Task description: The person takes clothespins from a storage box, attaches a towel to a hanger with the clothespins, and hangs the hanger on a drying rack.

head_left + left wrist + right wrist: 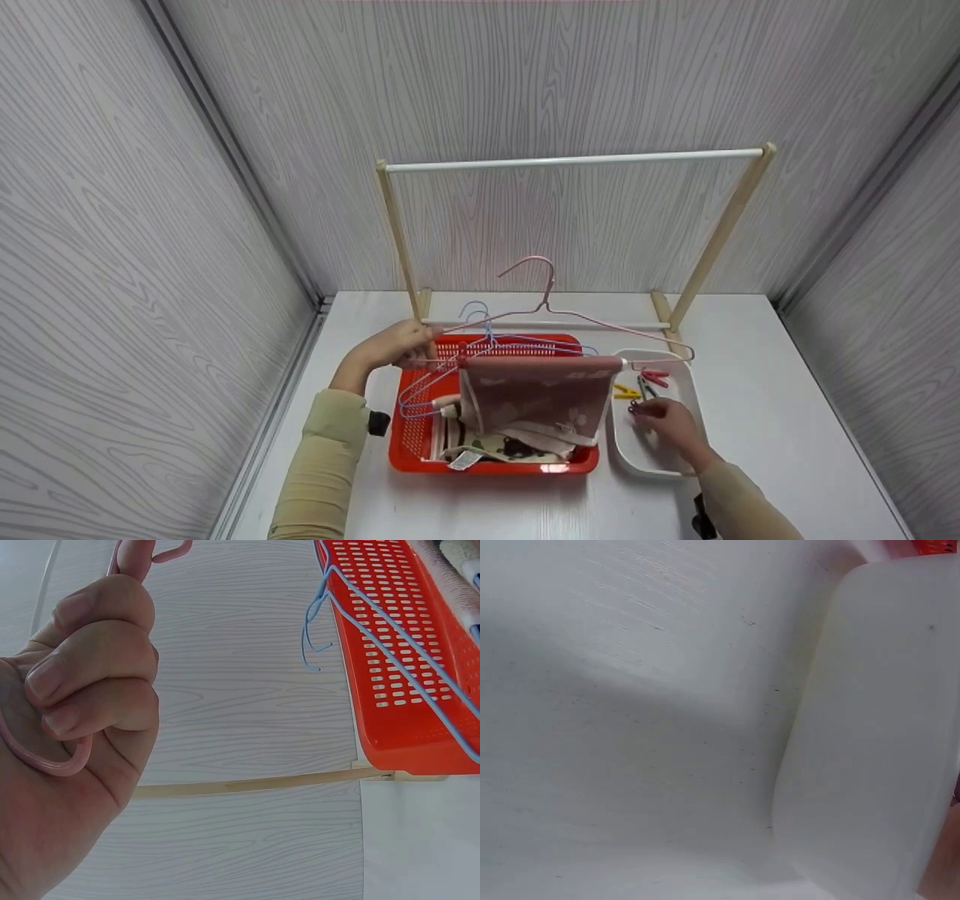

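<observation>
My left hand (405, 345) grips the left end of a pink hanger (550, 296), and its fingers curl round the wire in the left wrist view. A dusty-pink towel (536, 394) drapes over the hanger's lower bar, with a small red clip (463, 350) at its top left corner. My right hand (675, 427) reaches into a white tray (619, 442) and pinches a dark red clothespin (634, 406). Beyond those fingertips lie a yellow clothespin (627, 391), a red clothespin (655, 377) and a dark one. The tray's wall hides most of this hand in the right wrist view.
Below the towel sits a red basket (495, 466) with folded cloths (510, 448) in it. Blue hangers (427, 411) lean across its left side. Behind stands a wooden rack with a white rail (570, 160), and walls close in on both sides.
</observation>
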A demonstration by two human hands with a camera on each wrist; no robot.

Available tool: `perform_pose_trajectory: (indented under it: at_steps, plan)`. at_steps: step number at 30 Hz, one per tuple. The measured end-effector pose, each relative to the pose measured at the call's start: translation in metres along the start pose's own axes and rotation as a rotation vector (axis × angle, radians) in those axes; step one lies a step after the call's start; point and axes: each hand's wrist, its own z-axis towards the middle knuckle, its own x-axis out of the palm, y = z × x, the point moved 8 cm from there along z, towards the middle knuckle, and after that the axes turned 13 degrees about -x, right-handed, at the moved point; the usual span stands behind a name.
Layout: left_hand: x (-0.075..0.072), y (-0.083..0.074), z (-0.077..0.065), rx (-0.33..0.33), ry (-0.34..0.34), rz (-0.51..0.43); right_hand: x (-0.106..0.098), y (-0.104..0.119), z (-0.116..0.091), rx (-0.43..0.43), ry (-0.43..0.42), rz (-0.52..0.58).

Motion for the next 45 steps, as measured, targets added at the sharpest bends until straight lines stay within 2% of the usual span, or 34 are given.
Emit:
perform_pose_trajectory:
  at_steps: [11, 18, 24, 31, 38, 45]
  plan:
    - [0.001, -0.001, 0.002, -0.007, -0.004, 0.007, -0.008, 0.002, -0.006, -0.015, -0.003, 0.000]
    - [0.001, 0.000, 0.003, 0.008, -0.005, 0.036, -0.013, 0.014, -0.009, -0.082, -0.019, 0.038]
    - [0.001, 0.001, 0.003, 0.000, -0.007, 0.036, -0.015, 0.022, -0.010, -0.070, -0.024, 0.079]
    - [0.001, 0.002, 0.003, -0.009, -0.018, 0.034, -0.015, 0.033, -0.013, -0.107, 0.020, 0.131]
    - [0.000, 0.003, 0.004, -0.002, -0.016, 0.029, -0.016, 0.039, -0.018, -0.087, 0.068, 0.132]
    - [0.001, 0.004, 0.003, -0.013, -0.009, 0.016, -0.018, 0.053, -0.027, -0.177, 0.136, 0.201]
